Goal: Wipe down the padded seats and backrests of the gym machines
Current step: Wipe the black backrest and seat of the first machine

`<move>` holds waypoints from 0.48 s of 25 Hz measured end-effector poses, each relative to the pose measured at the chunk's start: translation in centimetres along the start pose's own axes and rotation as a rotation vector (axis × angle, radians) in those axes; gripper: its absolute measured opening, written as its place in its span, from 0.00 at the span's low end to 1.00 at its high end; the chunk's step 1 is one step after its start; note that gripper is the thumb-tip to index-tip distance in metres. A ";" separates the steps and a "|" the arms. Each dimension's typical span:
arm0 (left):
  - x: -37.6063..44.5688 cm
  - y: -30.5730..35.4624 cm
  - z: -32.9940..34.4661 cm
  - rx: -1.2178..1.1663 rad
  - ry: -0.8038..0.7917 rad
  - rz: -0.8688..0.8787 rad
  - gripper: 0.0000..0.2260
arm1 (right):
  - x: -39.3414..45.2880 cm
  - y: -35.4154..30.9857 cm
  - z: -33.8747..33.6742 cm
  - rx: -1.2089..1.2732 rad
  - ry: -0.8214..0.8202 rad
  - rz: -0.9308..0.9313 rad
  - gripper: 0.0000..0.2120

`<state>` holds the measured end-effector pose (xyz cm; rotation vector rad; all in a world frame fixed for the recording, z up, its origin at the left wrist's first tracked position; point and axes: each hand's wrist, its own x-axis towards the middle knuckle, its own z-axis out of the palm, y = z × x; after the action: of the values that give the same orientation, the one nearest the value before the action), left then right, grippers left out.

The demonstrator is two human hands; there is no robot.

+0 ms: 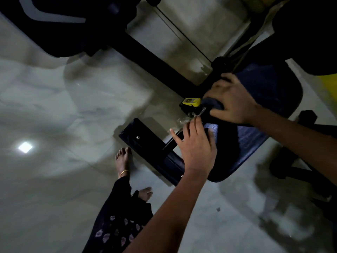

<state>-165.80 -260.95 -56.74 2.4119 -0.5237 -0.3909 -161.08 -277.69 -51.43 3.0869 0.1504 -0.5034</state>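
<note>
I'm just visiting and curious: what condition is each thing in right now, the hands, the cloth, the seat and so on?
right hand: presses a dark cloth onto the seat, fingers curled over it
cloth: bunched under the right hand at the seat's edge
left hand: fingers straight, resting flat on the seat
padded seat: dark blue, being wiped
yellow knob: beside the seat edge, untouched
floor: glossy, reflecting a light

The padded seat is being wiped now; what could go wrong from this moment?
1. The right hand presses the dark cloth at the edge of the padded seat, beside the yellow adjuster; the cloth may snag there.
2. The bare feet stand close to the machine's base bar on a glossy floor; slipping or a stubbed toe is possible.
</note>
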 end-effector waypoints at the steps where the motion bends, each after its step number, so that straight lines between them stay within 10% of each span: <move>1: 0.7 0.8 0.1 -0.025 -0.032 -0.014 0.24 | -0.5 0.0 0.1 0.021 -0.030 -0.083 0.25; 7: 2.5 2.6 1.8 -0.018 -0.052 -0.001 0.25 | 0.9 6.6 -1.7 0.021 0.021 0.145 0.31; 12: 2.3 2.8 1.6 -0.013 -0.022 -0.010 0.24 | -1.0 3.1 -0.4 0.124 -0.046 -0.136 0.26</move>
<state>-165.15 -264.85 -56.51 2.4013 -0.5180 -0.4242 -161.64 -280.87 -50.75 3.1975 0.3433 -0.6107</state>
